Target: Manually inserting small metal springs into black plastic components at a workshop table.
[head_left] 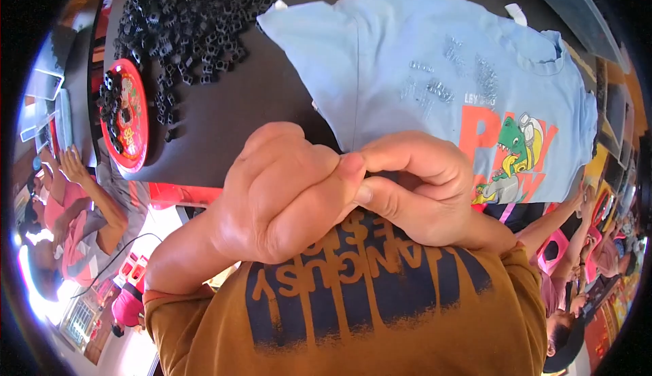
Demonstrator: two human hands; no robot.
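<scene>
My left hand (282, 196) and my right hand (424, 186) meet in front of my chest, fingertips touching. Both are closed in a pinch, and whatever lies between the fingers is too hidden to name. Just beyond them a light blue T-shirt (401, 43) is spread over the dark table (251, 114). Small shiny silvery pieces (440, 91) lie scattered in little groups on the shirt's cloth. To the far left rises a heap of small black plastic parts (197, 16), its edge trailing toward me.
A red round tray (138, 114) holding more black parts sits at the table's left edge. Clear plastic bins (577, 9) stand at the far right. Other people work on both sides; a co-worker's hand (73, 165) shows at left, another person's forearm (553, 220) at right.
</scene>
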